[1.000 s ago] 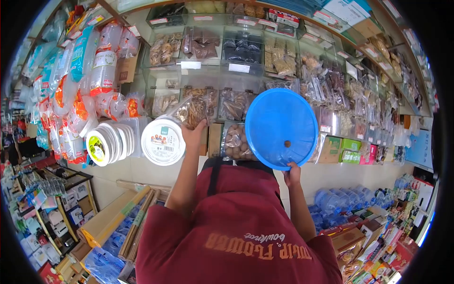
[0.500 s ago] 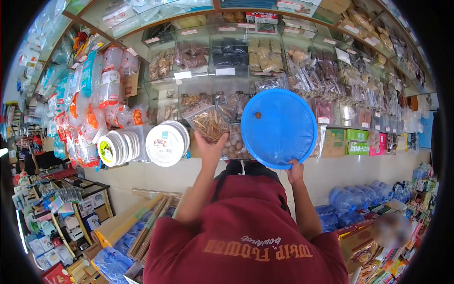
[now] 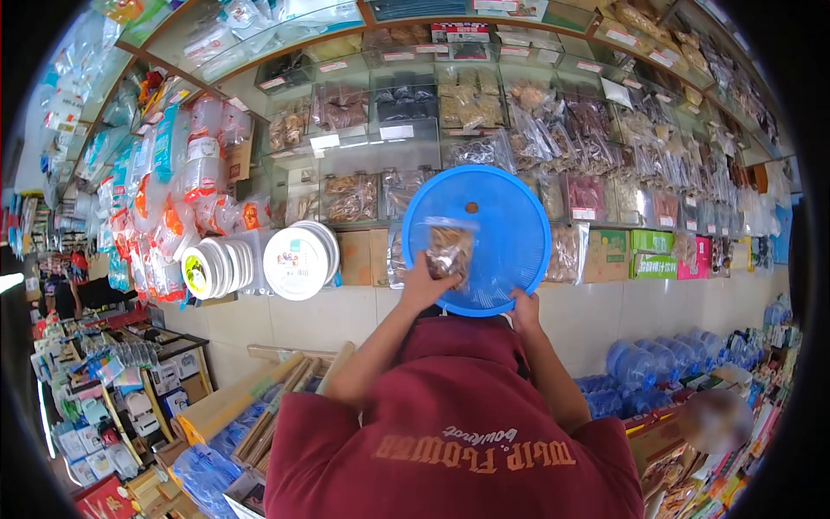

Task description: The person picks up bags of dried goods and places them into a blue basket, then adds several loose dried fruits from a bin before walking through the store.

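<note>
A round blue plastic basket (image 3: pixel 510 216) is tilted up in front of the shelves, with a small brown item (image 3: pixel 471 208) in its upper part. My right hand (image 3: pixel 525 311) grips the basket's near rim at the lower right. Over the left part of the basket, my left hand (image 3: pixel 426 284) holds a clear bag of dried goods (image 3: pixel 450 249) by its lower end. Whether the bag touches the basket's inside I cannot tell.
Glass compartments (image 3: pixel 350 143) with bagged dried goods rise beyond the basket. White round tubs (image 3: pixel 298 259) and plastic bottles (image 3: pixel 203 156) stand at the left. Cardboard rolls (image 3: pixel 272 415) lie at lower left, large water bottles (image 3: pixel 631 363) at lower right.
My left hand has brought the bag rightward from the compartments to over the basket. The basket has shifted left, with my right hand still on its rim.
</note>
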Available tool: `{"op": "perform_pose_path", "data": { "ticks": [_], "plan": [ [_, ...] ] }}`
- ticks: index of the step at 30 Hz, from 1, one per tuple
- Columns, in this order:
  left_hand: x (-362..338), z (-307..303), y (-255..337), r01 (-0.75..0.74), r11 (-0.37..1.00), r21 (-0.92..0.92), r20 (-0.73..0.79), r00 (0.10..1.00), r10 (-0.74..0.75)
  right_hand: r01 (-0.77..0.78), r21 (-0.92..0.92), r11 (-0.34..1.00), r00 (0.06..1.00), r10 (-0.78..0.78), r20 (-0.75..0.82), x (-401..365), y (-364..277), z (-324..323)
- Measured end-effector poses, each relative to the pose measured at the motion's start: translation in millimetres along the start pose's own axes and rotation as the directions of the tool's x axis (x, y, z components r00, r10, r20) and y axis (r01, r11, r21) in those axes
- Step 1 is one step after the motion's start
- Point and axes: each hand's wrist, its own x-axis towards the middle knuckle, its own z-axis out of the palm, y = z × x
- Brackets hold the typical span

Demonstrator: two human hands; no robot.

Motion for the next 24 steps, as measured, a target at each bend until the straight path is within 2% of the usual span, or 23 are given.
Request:
{"op": "perform_pose_path", "data": {
  "ticks": [2,3,4,6,9,10,11,12,13,15,17,18,20,22,24],
  "plan": [
    [-14.4,17.8,3.8,-0.223,0.908,0.355,0.091,0.975,0.204,-0.037,-0.099,0.994,0.998,0.032,-0.058,-2.0,-8.7,-1.6],
    [-20.0,27.8,1.6,-0.377,0.810,0.449,0.081,0.920,0.383,-0.036,-0.103,0.994,0.998,0.031,-0.052,-0.1,-9.9,-4.6],
    [-19.4,29.6,-1.6,-0.375,0.810,0.451,0.074,0.920,0.384,-0.043,-0.117,0.992,0.998,0.038,-0.045,3.3,-9.6,-8.5],
    [-18.6,29.1,-2.9,-0.402,0.835,0.377,0.275,0.909,0.313,-0.051,-0.134,0.990,0.998,0.047,-0.031,9.0,-7.9,-14.4],
    [-14.1,10.7,4.7,-0.387,0.844,0.372,0.224,0.920,0.323,-0.004,-0.179,0.984,1.000,0.001,-0.018,12.1,-10.4,-15.0],
    [-13.1,7.0,4.3,-0.384,0.843,0.376,0.207,0.922,0.327,-0.004,-0.112,0.994,0.999,0.000,-0.037,7.8,-16.2,-11.7],
    [-11.5,1.2,1.2,-0.347,0.871,0.347,0.089,0.937,0.338,-0.006,-0.044,0.999,0.999,0.004,-0.049,5.4,-18.8,-6.3],
    [-9.4,-5.9,-2.6,-0.315,0.895,0.315,-0.032,0.939,0.342,-0.008,-0.050,0.999,1.000,0.006,-0.025,6.7,-17.1,-5.5],
    [-7.5,-10.9,-7.4,-0.308,0.895,0.324,-0.055,0.938,0.342,-0.017,-0.003,1.000,1.000,0.017,-0.024,7.7,-15.7,-9.4],
    [-2.2,-17.3,-20.3,-0.234,0.964,0.123,-0.257,0.931,0.258,-0.034,0.039,0.999,0.999,0.034,-0.012,11.4,-13.5,-16.6],
    [5.8,-27.1,-33.4,-0.204,0.973,0.104,-0.328,0.917,0.227,0.052,-0.204,0.978,0.999,-0.054,-0.003,16.7,-13.5,-25.4],
    [9.5,-31.0,-41.7,-0.178,0.981,0.081,-0.381,0.904,0.195,0.047,-0.208,0.977,0.999,-0.048,-0.001,19.3,-12.9,-30.2],
    [23.6,-38.3,-65.2,-0.180,0.983,0.029,-0.385,0.906,0.177,0.104,0.016,0.994,0.989,-0.105,0.102,28.5,-10.5,-36.4],
    [35.6,-47.1,-79.4,-0.180,0.983,-0.028,-0.379,0.912,0.156,0.080,0.056,0.995,0.993,-0.084,0.082,24.9,-17.1,-26.9],
    [48.7,-57.0,-93.8,-0.161,0.986,-0.037,-0.376,0.916,0.136,-0.015,0.166,0.986,1.000,0.013,0.009,19.9,-24.0,-14.5]
  ]
}}
